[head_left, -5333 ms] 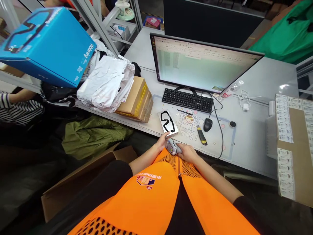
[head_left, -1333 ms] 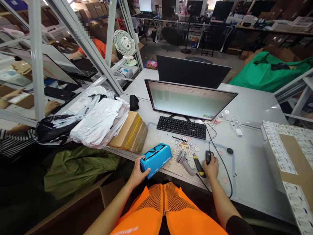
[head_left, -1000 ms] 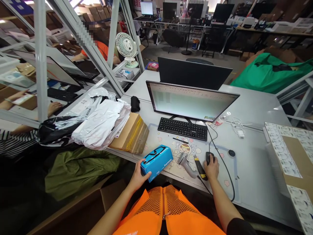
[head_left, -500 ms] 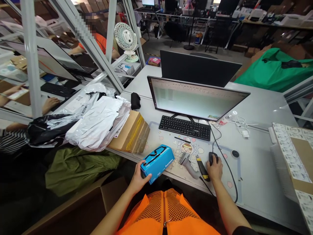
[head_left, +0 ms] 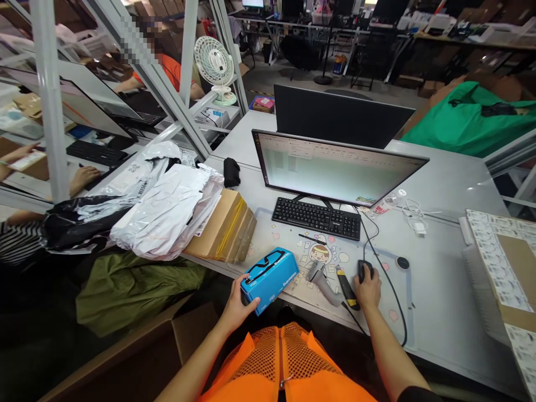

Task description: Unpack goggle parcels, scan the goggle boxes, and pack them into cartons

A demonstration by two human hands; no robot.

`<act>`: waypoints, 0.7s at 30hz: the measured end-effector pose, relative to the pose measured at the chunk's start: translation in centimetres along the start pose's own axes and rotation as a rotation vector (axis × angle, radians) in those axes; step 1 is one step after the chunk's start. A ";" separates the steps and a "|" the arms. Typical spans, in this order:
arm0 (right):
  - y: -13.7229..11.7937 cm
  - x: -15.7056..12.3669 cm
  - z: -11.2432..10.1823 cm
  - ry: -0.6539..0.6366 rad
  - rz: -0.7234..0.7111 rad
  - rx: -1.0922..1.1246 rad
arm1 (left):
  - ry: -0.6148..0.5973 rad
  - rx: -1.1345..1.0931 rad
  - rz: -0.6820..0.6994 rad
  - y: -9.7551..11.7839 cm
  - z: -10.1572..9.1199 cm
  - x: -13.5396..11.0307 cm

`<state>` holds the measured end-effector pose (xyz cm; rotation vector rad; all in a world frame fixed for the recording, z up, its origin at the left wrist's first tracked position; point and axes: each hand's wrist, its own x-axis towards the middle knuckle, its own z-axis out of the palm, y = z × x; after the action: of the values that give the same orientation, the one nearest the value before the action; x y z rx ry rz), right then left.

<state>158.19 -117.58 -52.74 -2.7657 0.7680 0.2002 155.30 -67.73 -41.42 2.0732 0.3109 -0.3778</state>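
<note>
My left hand [head_left: 235, 304] grips the near end of a small blue box [head_left: 271, 278] printed with a goggle outline, which rests on the desk's front edge. On a black computer mouse [head_left: 364, 269], to the right, lies my right hand [head_left: 368, 288], fingers curled over it. Between the two hands a grey barcode scanner [head_left: 321, 277] and a yellow-and-black utility knife [head_left: 345, 280] rest on the printed desk mat [head_left: 393, 301]. Behind them stand a black keyboard [head_left: 317, 217] and a lit monitor [head_left: 337, 171].
White and black poly mailers [head_left: 163, 209] are piled on taped cardboard boxes [head_left: 225, 226] at the left. A label-covered carton [head_left: 505, 262] stands at the right edge. An open cardboard box [head_left: 138, 357] and a green bag [head_left: 134, 282] sit below the desk. Other people work behind the metal rack [head_left: 48, 106].
Several seconds ago both hands held the scanner over a white box. Since then the left took the blue box and the right went to the mouse. Over the last second only the view shifted.
</note>
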 end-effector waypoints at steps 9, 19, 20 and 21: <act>-0.2 0.0 -0.4 -0.027 0.010 -0.010 | 0.037 0.003 0.009 0.4 0.3 -0.1; 0.0 0.1 -0.1 -0.032 0.026 -0.008 | 0.008 0.025 0.010 -0.1 0.1 0.0; -0.1 0.1 -0.2 -0.032 0.026 -0.008 | 0.012 0.022 0.010 0.0 0.2 0.0; -0.1 0.1 -0.2 -0.031 0.025 -0.008 | 0.016 0.018 0.011 0.0 0.2 0.0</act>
<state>158.35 -117.61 -52.55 -2.7550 0.7963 0.2519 155.23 -67.92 -41.53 2.0959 0.3068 -0.3591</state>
